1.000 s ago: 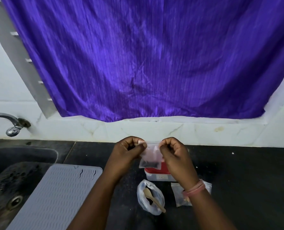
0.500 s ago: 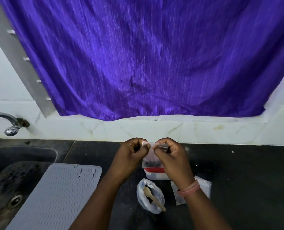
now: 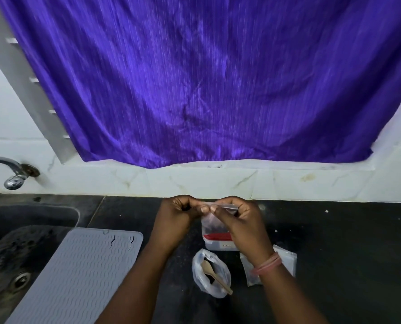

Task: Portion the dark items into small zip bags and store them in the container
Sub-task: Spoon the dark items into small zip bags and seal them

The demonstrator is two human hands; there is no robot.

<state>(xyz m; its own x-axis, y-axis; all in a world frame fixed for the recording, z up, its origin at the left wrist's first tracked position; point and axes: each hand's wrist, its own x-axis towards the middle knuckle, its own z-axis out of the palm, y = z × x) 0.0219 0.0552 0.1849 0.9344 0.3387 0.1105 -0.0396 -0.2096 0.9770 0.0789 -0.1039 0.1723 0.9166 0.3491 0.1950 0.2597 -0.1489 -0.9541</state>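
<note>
Both forearms reach forward from the bottom edge and draw together toward the middle. The left hand (image 3: pixel 179 216) is curled, knuckles up, its thumb and fingertips meeting those of the right hand (image 3: pixel 240 220) in a pinch at one shared spot. The right hand is also curled, wrist bent slightly inward, with a pink band (image 3: pixel 266 265) round the wrist. Both pinch the top edge of a small zip bag (image 3: pixel 214 224); how many fingers of each hand touch it is hard to tell.
</note>
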